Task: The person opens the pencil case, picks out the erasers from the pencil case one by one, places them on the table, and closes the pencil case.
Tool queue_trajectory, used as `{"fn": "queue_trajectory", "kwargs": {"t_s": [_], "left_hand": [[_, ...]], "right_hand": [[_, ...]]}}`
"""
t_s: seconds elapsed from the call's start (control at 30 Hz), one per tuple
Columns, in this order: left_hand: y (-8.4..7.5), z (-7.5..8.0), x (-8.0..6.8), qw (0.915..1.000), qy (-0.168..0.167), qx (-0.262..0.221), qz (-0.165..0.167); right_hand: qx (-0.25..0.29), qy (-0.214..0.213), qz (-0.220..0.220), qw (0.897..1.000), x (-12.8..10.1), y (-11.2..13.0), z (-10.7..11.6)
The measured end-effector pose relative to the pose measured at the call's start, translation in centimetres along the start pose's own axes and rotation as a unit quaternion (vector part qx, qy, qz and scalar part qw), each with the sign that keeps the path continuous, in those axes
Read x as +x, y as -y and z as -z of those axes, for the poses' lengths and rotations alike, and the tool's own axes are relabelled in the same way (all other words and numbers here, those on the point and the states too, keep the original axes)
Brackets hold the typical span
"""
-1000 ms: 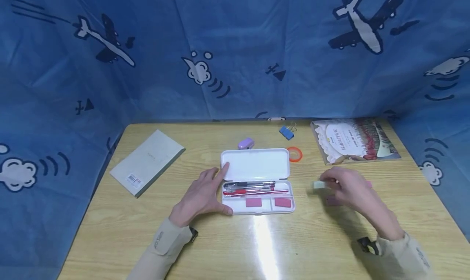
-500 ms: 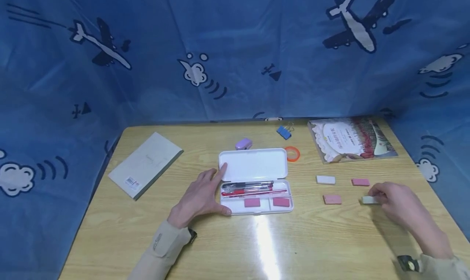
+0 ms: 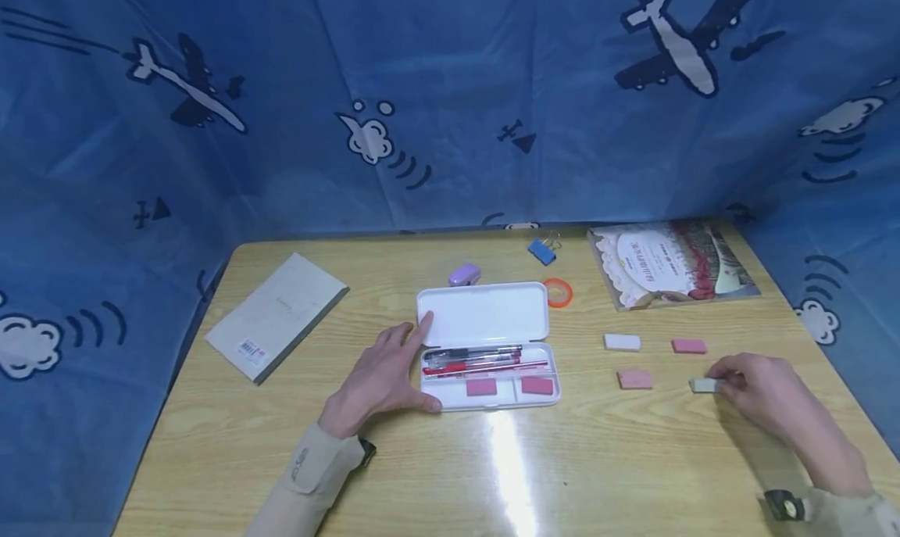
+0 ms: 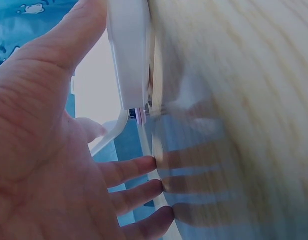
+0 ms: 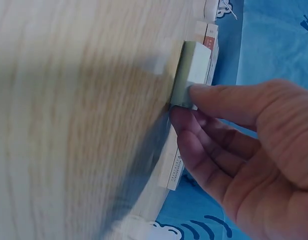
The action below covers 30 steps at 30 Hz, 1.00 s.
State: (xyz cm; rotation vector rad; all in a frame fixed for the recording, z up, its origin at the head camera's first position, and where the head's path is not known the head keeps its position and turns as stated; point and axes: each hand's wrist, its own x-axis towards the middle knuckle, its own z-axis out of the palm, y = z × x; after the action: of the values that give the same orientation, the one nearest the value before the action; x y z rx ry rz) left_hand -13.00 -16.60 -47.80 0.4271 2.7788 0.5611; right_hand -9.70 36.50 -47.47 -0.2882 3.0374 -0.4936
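An open white pencil case (image 3: 487, 314) lies mid-table, its lid folded back. Several pens (image 3: 471, 363) and two pink erasers (image 3: 481, 387) lie in its compartments. My left hand (image 3: 376, 377) rests at its left side with fingers spread, the thumb touching the near edge and the index finger by the lid. At the right, my right hand (image 3: 762, 392) pinches one end of a pale green eraser (image 5: 186, 75), which sits on the table. Near it lie a white eraser (image 3: 622, 342) and two pink ones, one at the back (image 3: 689, 346) and one in front (image 3: 635, 379).
Behind the case are a purple stapler-like item (image 3: 465, 274), a blue binder clip (image 3: 543, 251) and an orange ring (image 3: 558, 293). A grey notebook (image 3: 277, 314) lies left, a picture-covered book (image 3: 671, 263) back right. Blue cloth (image 3: 436, 68) hangs behind the table.
My right hand has carried the pale green eraser rightwards and set it down beside the front pink eraser, uncovering the white and pink ones. The left hand has kept its place.
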Motion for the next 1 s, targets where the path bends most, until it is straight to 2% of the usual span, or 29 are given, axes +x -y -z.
{"fn": "queue_trajectory", "kwargs": {"t_s": [0.4,0.67,0.77,0.87,1.0], "left_hand": [[0.2,0.0,-0.1,1.0,0.003,-0.007,0.005],[0.0,0.0,0.0,0.9999,0.007,-0.009,0.004],[-0.1,0.0,-0.1,0.9999,0.007,-0.012,0.003],[-0.1,0.1,-0.1,0.9999,0.006,-0.008,0.005],[-0.1,0.0,0.0,0.9999,0.007,-0.004,0.009]], "right_hand": [[0.004,0.031,-0.039,0.999,0.9,0.3,0.4],[-0.022,0.044,-0.036,0.998,1.0,0.9,1.2],[-0.034,0.018,0.001,0.999,1.5,2.4,1.4],[-0.034,-0.028,0.062,0.997,2.3,5.3,1.1],[-0.022,-0.066,0.16,0.985,3.6,10.3,0.0]]}}
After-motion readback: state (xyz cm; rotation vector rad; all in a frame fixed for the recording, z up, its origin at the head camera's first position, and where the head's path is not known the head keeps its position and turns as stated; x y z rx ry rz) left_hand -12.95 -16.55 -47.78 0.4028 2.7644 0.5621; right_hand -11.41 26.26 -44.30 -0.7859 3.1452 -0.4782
